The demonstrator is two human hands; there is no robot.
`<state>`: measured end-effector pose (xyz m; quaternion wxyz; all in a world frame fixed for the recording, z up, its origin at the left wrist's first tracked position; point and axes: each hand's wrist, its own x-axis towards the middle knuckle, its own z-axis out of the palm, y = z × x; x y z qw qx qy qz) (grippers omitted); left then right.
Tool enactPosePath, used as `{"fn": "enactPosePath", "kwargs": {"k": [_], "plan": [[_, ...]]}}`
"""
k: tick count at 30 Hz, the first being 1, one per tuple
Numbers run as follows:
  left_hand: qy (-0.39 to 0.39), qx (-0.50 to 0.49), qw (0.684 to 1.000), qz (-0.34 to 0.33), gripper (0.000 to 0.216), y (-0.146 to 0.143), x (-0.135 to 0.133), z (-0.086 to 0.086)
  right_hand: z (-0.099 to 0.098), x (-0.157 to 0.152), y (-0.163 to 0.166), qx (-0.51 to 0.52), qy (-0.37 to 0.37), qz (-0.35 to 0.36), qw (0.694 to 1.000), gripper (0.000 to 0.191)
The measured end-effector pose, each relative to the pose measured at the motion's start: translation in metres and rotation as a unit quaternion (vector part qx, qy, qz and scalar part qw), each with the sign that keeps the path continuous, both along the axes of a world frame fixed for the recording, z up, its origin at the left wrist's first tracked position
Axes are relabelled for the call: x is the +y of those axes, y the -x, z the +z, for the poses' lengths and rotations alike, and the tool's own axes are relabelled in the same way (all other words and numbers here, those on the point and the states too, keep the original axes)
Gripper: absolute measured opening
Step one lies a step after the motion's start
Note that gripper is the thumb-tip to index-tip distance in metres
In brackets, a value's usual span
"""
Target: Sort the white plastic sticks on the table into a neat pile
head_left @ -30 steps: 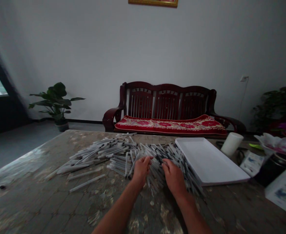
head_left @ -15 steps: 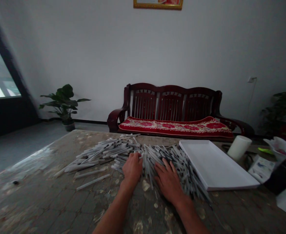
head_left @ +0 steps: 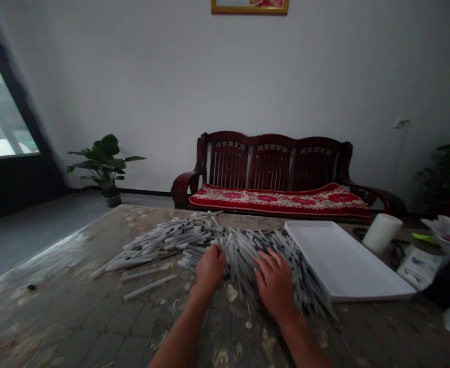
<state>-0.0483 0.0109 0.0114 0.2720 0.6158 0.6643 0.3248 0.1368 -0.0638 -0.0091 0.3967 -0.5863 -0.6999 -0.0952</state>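
A large heap of thin grey-white pens (head_left: 194, 237) lies spread across the mottled stone table (head_left: 75, 306). My left hand (head_left: 208, 267) rests on the near edge of the heap with its fingers curled round some pens. My right hand (head_left: 274, 283) lies on top of the heap just to the right, fingers spread flat over the pens. A shallow white tray (head_left: 343, 260) sits right of the heap, touching the pens at its near left side.
A white cylinder (head_left: 381, 232) stands behind the tray. Printed packets (head_left: 420, 266) and a dark pot with pink flowers (head_left: 449, 230) crowd the table's right end. A few loose pens (head_left: 148, 287) lie left of the heap. A wooden bench (head_left: 282, 179) stands beyond the table.
Both hands drew back from the middle of the heap toward its near edge. My left hand's fingers curled in, and my right hand flattened over the pens. The view shifted slightly left.
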Motion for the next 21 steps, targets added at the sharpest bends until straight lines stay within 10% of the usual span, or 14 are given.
{"fn": "enactPosePath", "kwargs": {"k": [4,9,21], "plan": [[0.033,-0.433,0.901,-0.015,0.028,-0.016,0.000,0.002,0.002,-0.003,0.000,0.131,0.032,0.016,0.991,0.034],[0.087,-0.618,0.780,-0.034,0.041,-0.035,-0.014,0.010,0.012,-0.013,0.005,0.214,0.111,0.022,0.970,0.045],[0.071,-0.599,0.797,-0.013,0.053,-0.056,-0.028,0.004,0.010,-0.002,-0.003,0.203,0.131,0.005,0.970,0.035]]}}
